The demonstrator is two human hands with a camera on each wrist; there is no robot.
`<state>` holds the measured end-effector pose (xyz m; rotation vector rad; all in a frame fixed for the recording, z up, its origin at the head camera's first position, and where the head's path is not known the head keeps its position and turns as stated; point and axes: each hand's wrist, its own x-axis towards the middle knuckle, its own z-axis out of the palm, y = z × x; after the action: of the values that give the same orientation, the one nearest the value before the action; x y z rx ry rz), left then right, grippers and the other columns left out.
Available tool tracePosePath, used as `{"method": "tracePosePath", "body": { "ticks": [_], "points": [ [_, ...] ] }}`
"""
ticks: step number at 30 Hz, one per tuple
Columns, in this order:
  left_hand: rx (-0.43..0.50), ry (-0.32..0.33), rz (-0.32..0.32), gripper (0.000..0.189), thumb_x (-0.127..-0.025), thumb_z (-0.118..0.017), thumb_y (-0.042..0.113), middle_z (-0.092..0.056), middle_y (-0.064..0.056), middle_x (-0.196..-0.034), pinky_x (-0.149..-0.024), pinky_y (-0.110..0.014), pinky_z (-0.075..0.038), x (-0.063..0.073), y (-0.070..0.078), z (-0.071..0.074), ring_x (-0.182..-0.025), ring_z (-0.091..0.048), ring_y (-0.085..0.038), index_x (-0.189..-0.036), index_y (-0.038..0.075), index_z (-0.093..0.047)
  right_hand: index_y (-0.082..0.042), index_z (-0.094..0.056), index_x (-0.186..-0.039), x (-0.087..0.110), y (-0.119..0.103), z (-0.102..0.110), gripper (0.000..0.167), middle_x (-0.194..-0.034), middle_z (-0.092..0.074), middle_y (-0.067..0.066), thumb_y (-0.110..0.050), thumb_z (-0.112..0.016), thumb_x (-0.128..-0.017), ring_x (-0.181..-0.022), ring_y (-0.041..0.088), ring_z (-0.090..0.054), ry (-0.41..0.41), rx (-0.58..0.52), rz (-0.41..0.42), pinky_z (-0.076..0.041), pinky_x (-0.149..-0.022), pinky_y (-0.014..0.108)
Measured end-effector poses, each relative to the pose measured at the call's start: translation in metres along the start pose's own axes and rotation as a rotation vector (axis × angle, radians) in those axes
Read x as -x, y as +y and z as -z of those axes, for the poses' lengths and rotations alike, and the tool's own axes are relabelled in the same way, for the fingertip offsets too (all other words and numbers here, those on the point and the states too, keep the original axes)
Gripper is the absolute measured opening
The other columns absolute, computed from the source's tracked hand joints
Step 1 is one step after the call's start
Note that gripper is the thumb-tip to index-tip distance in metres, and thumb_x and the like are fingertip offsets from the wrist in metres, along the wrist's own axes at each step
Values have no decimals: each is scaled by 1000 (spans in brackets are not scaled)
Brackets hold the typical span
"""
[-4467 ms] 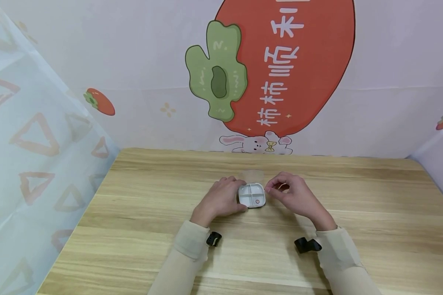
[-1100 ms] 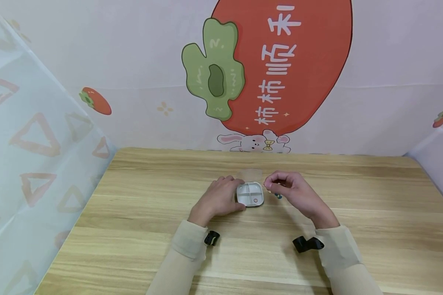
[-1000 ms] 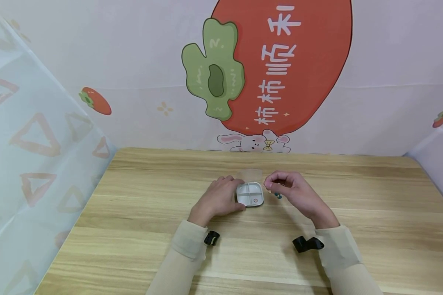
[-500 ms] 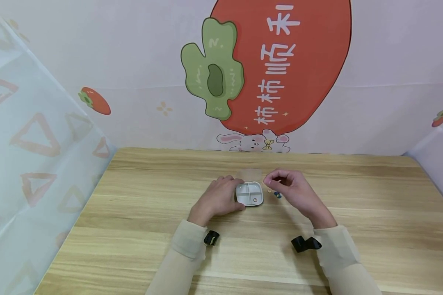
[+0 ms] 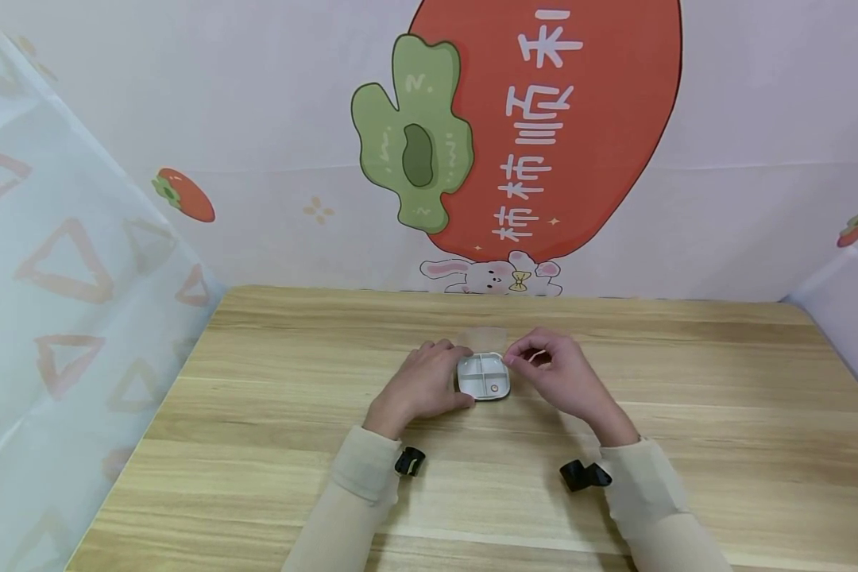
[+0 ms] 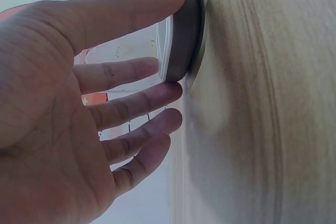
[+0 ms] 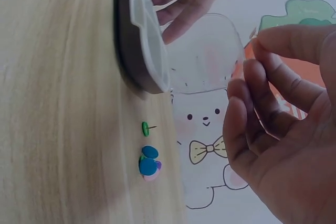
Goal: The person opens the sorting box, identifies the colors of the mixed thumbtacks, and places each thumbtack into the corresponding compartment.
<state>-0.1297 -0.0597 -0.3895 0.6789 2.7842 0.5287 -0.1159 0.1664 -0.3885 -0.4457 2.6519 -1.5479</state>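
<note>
Compartment box [image 5: 474,388], one: pale inside, four sections, pale rim over a darker outer body. Located on the worktop [image 5: 257,445], between my two hands.

Contents: one small round piece [image 5: 495,388] with reddish-orange colouring, lying in the near right section as I face it.

Clear lid [image 5: 486,338], one: open, extending on the far side of the box; transparent, rounded corners.

Left hand [image 5: 425,381], mine: gripping the box at its left side, thumb on the near edge, forefinger at the far edge; the remaining fingers spread loosely.

Right hand [image 5: 554,369], mine: at the far right corner of the box, fingers curled, tips of thumb and forefinger drawn together. Whether something small sits between them, I cannot tell.

Green pin [image 7: 145,128], one: on the worktop near the box, on its right, thin metal point showing.

Blue pins [image 7: 150,152], two: bunched just beside the green one, with bits of purple and pink showing behind them, partly hidden.

Sleeves [image 5: 372,465], pair, mine: cream, a black device [image 5: 582,475] at each wrist.

Backdrop [image 5: 257,119], white: printed with a large red fruit [image 5: 615,119] and a rabbit [image 5: 486,278].
</note>
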Motion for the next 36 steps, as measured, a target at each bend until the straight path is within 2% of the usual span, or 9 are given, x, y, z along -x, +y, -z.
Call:
{"method": "tracePosePath", "body": {
  "ticks": [6,18,27,36],
  "points": [
    [-1,-5,5,67,-81,-87,34,-62,-8,-129,-104,-43,-41,1,0,0,-115,-54,-27,-137,9,-61,-9,-76,-92,1,0,-7,5,-93,-64,1,-13,-74,-94,-86,18,-60,20,136,36,-53,-75,35],
    [15,-13,10,68,-79,-88,35,-62,-5,-126,-101,-42,-41,1,0,0,-111,-53,-25,-137,11,-62,-6,-76,-90,-1,-1,-15,8,-89,-61,1,-14,-77,-91,-83,20,-59,27,339,25,-48,-74,37],
    [19,-19,-4,68,-76,-91,37,-64,-2,-118,-97,-40,-42,1,1,-1,-105,-53,-22,-133,12,-64,-6,-76,-89,-1,-2,-19,5,-85,-59,-1,-10,-79,-88,-81,19,-58,32,404,28,-48,-73,37],
    [11,-31,-11,68,-75,-91,38,-64,-2,-119,-95,-39,-42,2,2,1,-103,-52,-21,-132,12,-65,-7,-77,-91,-1,-1,-23,6,-85,-60,-2,-12,-79,-88,-82,18,-55,27,425,16,-47,-74,37]
  ]
}}
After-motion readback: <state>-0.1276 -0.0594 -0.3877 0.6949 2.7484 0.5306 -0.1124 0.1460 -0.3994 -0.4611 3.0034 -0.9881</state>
